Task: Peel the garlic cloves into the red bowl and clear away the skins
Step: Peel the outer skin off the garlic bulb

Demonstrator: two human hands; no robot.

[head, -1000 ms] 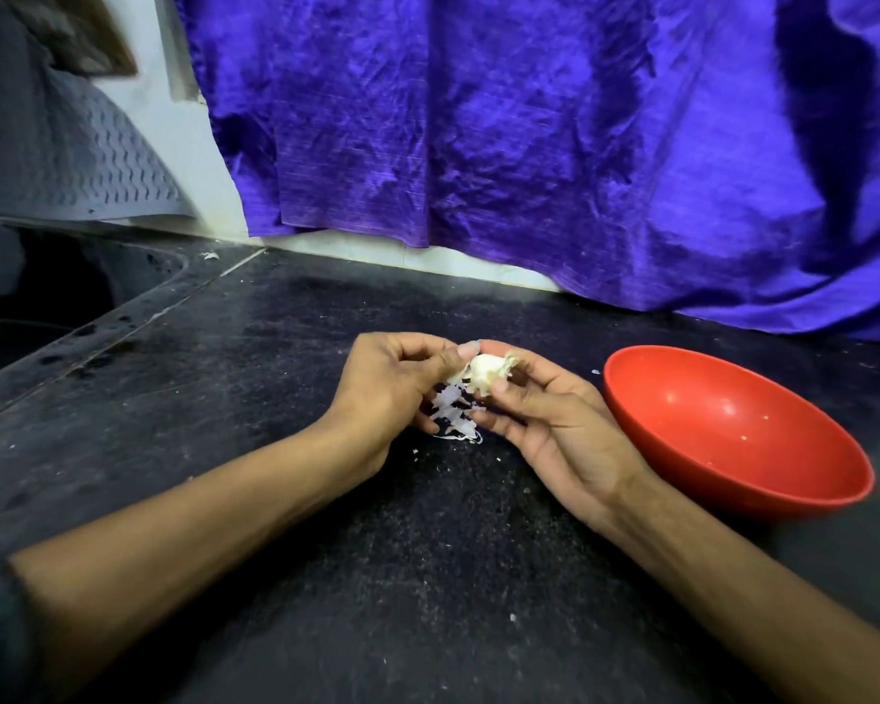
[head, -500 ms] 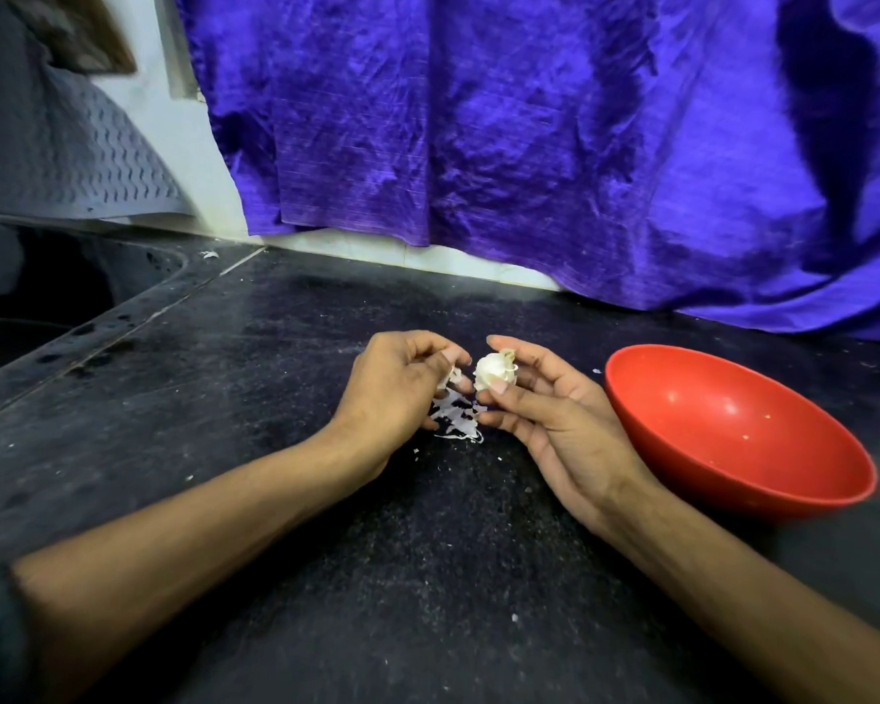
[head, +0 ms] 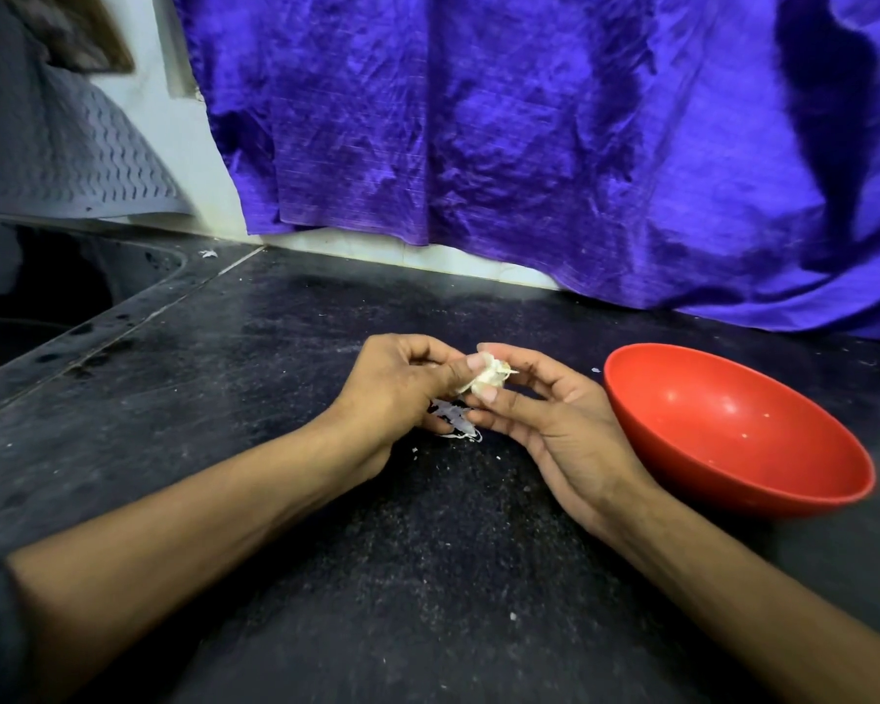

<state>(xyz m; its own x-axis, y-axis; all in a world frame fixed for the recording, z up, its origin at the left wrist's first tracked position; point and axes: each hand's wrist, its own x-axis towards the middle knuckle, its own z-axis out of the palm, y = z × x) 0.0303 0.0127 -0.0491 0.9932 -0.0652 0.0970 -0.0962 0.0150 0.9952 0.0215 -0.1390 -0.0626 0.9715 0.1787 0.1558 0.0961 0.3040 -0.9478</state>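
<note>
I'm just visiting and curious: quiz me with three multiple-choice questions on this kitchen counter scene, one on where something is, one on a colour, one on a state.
1. Where is the red bowl?
A. right of both hands
B. in the sink
C. behind the cloth

2. What colour is the hanging cloth?
A. green
B. purple
C. white

3. What holds the garlic?
A. nothing, it lies on the counter
B. the left hand alone
C. both hands together

Answers: 1 A, it sits on the counter beside the right hand. 2 B, the folds are purple. 3 C, the left hand and right hand both pinch it above the skins.
</note>
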